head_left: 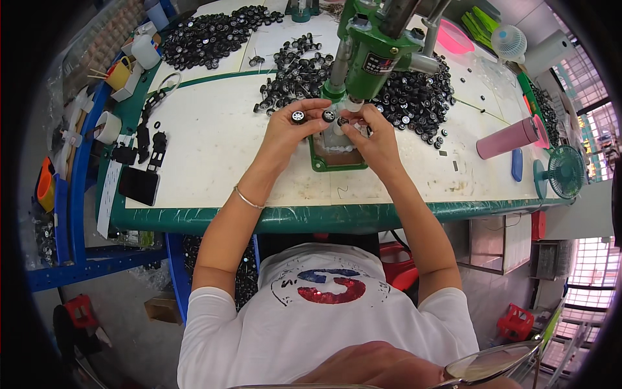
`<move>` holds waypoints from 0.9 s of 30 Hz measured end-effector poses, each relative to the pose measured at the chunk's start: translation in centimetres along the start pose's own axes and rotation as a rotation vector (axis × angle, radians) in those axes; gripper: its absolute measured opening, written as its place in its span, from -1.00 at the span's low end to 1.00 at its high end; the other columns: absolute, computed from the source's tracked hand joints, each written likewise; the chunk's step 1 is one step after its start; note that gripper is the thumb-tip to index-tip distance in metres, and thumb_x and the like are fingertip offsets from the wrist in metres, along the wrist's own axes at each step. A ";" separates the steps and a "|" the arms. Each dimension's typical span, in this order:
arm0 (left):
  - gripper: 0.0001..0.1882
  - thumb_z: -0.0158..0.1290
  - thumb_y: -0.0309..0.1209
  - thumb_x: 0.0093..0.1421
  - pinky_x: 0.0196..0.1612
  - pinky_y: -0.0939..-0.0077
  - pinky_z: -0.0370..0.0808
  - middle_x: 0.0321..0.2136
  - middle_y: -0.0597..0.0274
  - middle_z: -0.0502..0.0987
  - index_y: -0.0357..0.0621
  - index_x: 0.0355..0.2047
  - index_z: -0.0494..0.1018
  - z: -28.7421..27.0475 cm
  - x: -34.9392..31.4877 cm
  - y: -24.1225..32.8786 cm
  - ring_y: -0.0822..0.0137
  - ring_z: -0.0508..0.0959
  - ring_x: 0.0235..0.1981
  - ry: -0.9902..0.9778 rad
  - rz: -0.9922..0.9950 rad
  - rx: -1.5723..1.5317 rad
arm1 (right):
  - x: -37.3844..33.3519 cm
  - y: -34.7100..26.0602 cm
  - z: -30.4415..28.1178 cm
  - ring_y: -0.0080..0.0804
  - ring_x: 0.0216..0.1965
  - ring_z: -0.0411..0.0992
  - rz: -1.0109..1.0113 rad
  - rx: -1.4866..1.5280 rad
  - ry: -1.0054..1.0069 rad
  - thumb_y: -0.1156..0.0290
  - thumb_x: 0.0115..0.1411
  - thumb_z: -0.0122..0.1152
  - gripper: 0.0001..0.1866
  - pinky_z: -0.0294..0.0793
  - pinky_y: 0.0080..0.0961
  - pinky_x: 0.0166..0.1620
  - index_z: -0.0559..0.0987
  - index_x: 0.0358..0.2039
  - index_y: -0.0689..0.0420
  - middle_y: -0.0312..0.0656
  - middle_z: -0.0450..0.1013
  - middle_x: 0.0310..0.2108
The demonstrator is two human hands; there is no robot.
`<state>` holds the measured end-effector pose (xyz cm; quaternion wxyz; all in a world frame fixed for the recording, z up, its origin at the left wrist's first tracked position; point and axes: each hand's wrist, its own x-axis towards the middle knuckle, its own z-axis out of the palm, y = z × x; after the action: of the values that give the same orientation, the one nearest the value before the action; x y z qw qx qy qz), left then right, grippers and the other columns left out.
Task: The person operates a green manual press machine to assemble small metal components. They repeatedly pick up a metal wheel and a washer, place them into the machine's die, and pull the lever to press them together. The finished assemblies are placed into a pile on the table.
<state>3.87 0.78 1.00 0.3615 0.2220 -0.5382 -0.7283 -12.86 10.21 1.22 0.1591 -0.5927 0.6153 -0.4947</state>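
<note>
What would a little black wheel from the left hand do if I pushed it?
The black wheel would probably roll on its edge, since it's round. It's likely light: it looks tiny beside the left hand. Inside the crowded heap of wheels, its neighbours might block it.

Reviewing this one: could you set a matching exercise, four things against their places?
1. Black rectangular phone
2. Pink cylindrical flask
3. Green metal press
4. Small round black wheel with silver hub

A. Right side of the white tabletop, beside a blue oblong object
B. At the left hand
C. Tabletop's left front
D. Tabletop's middle

Pairs: 1-C, 2-A, 3-D, 4-B
</note>
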 end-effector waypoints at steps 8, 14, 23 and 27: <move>-0.63 0.19 -0.64 -0.02 -0.20 0.66 0.46 -0.37 0.32 0.54 -0.24 -0.14 0.50 2.1 1.4 -0.9 0.55 0.50 -0.33 -0.001 0.085 -0.030 | -0.2 1.3 0.3 -0.40 -0.14 0.41 0.126 0.215 0.010 0.44 0.03 0.30 -0.54 0.43 -0.49 -0.10 0.45 -0.03 0.23 -0.17 0.35 -0.12; -0.62 0.21 -0.65 -0.04 -0.24 0.70 0.47 -0.37 0.30 0.54 -0.26 -0.15 0.48 2.9 2.1 -1.3 0.55 0.50 -0.34 0.005 0.123 -0.063 | 1.5 1.2 -4.3 -0.56 -0.19 0.40 0.173 0.313 0.205 0.43 0.14 0.23 -0.62 0.44 -0.59 -0.15 0.48 -0.02 0.21 -0.23 0.43 -0.11; -0.64 0.18 -0.71 -0.04 -0.13 0.65 0.45 -0.35 0.31 0.53 -0.23 -0.18 0.45 3.0 2.6 -1.6 0.56 0.49 -0.30 -0.042 0.128 -0.149 | 13.7 -6.5 -11.5 -0.45 -0.45 0.41 -0.036 0.620 0.334 0.28 0.28 -0.07 -0.73 0.36 -0.61 -0.44 0.53 -0.30 0.19 -0.21 0.46 -0.42; -0.63 0.18 -0.70 -0.03 -0.11 0.65 0.44 -0.35 0.31 0.53 -0.23 -0.17 0.44 3.2 2.9 -1.1 0.55 0.50 -0.30 -0.064 0.119 -0.108 | 22.2 -10.8 -12.9 -0.72 -0.74 0.13 0.189 0.801 0.307 0.28 0.32 0.00 -0.80 0.15 -0.70 -0.70 0.45 -0.42 0.07 -0.51 0.18 -0.70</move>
<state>-0.58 0.77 1.16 0.3981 0.1466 -0.5218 -0.7401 -22.27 -2.01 24.48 0.3277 -0.3449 0.4428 -0.7600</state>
